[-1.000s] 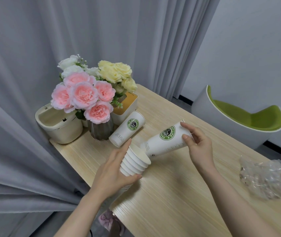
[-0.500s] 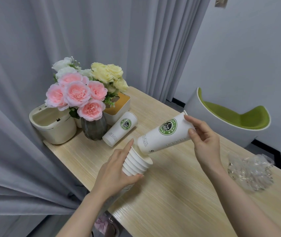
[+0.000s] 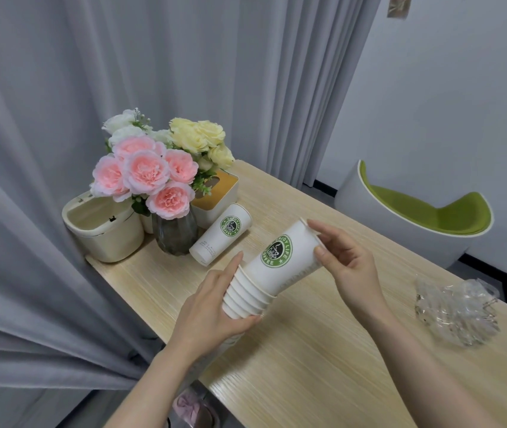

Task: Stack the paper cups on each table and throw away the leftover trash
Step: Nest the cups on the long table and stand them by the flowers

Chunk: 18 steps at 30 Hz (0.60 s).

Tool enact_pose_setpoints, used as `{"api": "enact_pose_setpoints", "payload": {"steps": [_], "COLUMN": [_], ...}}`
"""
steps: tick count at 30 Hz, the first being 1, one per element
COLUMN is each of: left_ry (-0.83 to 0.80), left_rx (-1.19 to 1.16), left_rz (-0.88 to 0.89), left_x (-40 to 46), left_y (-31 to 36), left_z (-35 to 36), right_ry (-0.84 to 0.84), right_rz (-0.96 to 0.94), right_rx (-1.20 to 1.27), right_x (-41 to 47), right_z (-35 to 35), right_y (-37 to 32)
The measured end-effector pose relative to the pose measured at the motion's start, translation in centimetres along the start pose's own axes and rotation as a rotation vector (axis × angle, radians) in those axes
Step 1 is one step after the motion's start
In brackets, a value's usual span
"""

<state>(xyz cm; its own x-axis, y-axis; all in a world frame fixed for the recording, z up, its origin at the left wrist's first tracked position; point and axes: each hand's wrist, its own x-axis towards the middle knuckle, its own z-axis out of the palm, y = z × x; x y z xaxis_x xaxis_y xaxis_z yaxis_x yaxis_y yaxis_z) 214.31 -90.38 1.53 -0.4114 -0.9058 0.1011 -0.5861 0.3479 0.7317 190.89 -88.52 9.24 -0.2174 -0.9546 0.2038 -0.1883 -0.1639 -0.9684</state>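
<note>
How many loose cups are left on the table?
1: a cup lying on its side by the vase. Others could be hidden outside the view.

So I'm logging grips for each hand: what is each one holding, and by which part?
Left hand grips the stack of cups around its side; right hand pinches the logo cup at its rim.

A café or lounge corner, it seems. A long pale wood-grain table (image 3: 323,350) stands against grey floor-length curtains (image 3: 45,149). Far left sits a glass vase of pink, white and yellow flowers (image 3: 153,174), far right a white tub chair with green seat (image 3: 416,211).
</note>
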Motion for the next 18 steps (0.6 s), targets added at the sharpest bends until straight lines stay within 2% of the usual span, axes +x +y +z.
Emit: {"api": "enact_pose_setpoints", "payload": {"steps": [11, 18], "left_ry": [0.007, 0.015], "left_rx": [-0.041, -0.025], "left_rz": [-0.003, 0.015], "left_x": [-0.1, 1.0], "left_y": [0.2, 0.2], "left_z": [0.2, -0.6], "right_ry": [-0.28, -0.216], "right_rz": [0.091, 0.16], "right_rx": [-0.085, 0.043], "right_x": [-2.3, -2.4], "right_z": [4.3, 6.2], "right_y": [1.8, 2.4]}}
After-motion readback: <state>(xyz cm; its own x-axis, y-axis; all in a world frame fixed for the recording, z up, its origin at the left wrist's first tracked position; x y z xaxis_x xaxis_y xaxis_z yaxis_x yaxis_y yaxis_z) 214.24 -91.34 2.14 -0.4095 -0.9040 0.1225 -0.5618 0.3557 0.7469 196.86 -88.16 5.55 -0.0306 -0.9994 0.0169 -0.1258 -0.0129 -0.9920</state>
